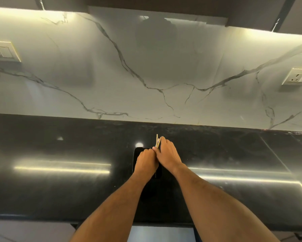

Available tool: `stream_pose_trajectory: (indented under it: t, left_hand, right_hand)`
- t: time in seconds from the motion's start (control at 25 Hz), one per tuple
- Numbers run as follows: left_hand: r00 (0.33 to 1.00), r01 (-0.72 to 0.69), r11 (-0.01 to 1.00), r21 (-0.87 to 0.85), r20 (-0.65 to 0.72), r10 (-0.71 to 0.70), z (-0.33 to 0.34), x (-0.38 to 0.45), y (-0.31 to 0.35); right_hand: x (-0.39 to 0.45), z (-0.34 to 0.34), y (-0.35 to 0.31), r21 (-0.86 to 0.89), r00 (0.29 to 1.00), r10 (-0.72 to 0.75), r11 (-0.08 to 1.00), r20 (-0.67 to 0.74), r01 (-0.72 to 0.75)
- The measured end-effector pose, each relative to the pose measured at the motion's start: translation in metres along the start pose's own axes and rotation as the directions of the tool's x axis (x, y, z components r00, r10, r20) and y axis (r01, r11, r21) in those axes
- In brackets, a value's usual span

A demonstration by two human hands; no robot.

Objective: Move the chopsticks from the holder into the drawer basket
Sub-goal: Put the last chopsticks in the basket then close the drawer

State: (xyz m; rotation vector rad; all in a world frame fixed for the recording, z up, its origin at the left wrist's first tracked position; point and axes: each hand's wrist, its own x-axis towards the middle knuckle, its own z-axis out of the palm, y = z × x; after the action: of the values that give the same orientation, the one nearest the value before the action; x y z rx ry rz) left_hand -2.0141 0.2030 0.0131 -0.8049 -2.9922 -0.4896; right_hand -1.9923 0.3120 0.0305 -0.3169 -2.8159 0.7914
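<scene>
A black holder (135, 158) stands on the black countertop (59, 189) near its middle, mostly covered by my hands. Pale wooden chopsticks (157, 139) stick up out of it, only their top ends showing. My left hand (145, 163) is curled over the holder's rim with its knuckles up. My right hand (166, 153) lies beside it, fingers wrapped around the chopsticks just below their tips. The two hands touch each other. No drawer basket shows in this view.
A white marble backsplash (146, 75) rises behind the counter, with a switch plate (3, 51) at left and a wall socket (296, 76) at right. Dark wall cabinets hang overhead. The counter's front edge runs across the bottom, with a pale panel (160, 234) below it.
</scene>
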Motion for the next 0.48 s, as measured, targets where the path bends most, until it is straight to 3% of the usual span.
stream_pose_trajectory:
  t: [0.08, 0.28, 0.48]
  left_hand:
    - [0.999, 0.033, 0.998, -0.051, 0.025, -0.031, 0.003, 0.005, -0.001]
    - [0.992, 0.126, 0.968, -0.219, 0.052, -0.117, 0.015, 0.01, -0.007]
    - [0.974, 0.213, 0.879, -0.428, 0.025, -0.224, 0.008, 0.009, -0.011]
  right_hand:
    - [0.009, 0.007, -0.004, 0.119, 0.998, 0.064, 0.991, 0.007, -0.065]
    - [0.022, 0.017, -0.007, 0.367, 0.974, 0.187, 0.921, -0.13, -0.128]
    - [0.024, 0.011, -0.02, 0.648, 0.94, 0.333, 0.732, -0.071, -0.21]
